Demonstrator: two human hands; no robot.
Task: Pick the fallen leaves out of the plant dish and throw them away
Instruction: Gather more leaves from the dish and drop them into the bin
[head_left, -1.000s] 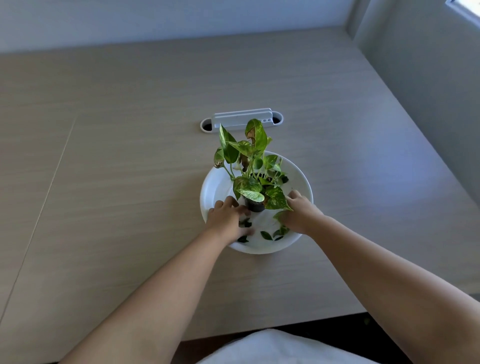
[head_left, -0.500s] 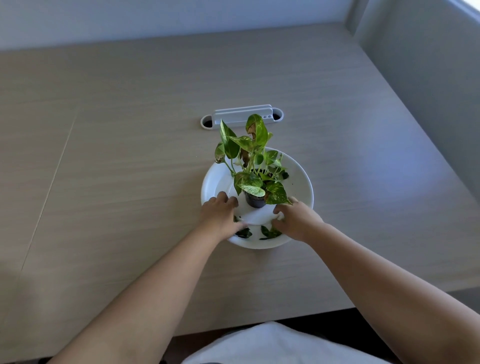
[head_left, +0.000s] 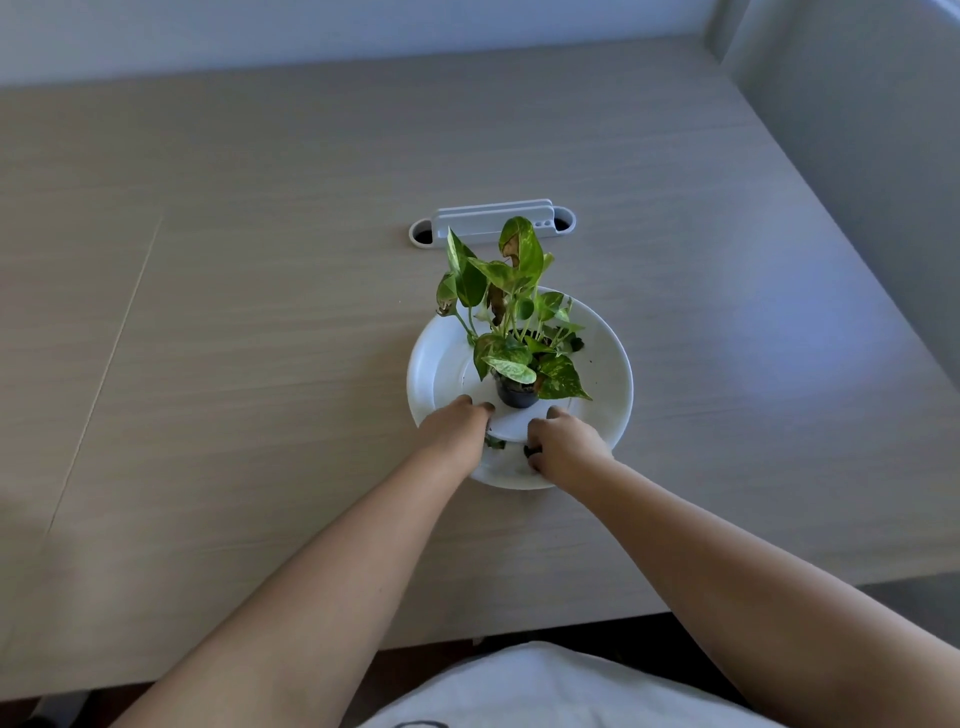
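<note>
Both hands have slid toward the near rim of the dish since half a second ago, and the loose leaves that lay open between them are now mostly covered. I see the round white plastic plant dish standing on the pale wood-grain table, a little right of the middle. On its raised centre stands a small dark pot with a green and yellow variegated plant, upright, some of its leaves brown at the edges.

Of the small dark green fallen leaves, one shows in the near part of the dish just beside the left hand, and another dark bit shows at the fingers of the right hand. Whether this second bit is a leaf, I cannot say for sure.

My left hand rests palm down on the near left side of the dish, fingers curled down; I cannot tell if it grips anything. My right hand is curled closed on the near right side, and it seems to pinch the dark bit, but the grip is hidden.

Behind the plant, a grey oval cable port is set in the table. A grey wall stands at the right side.
</note>
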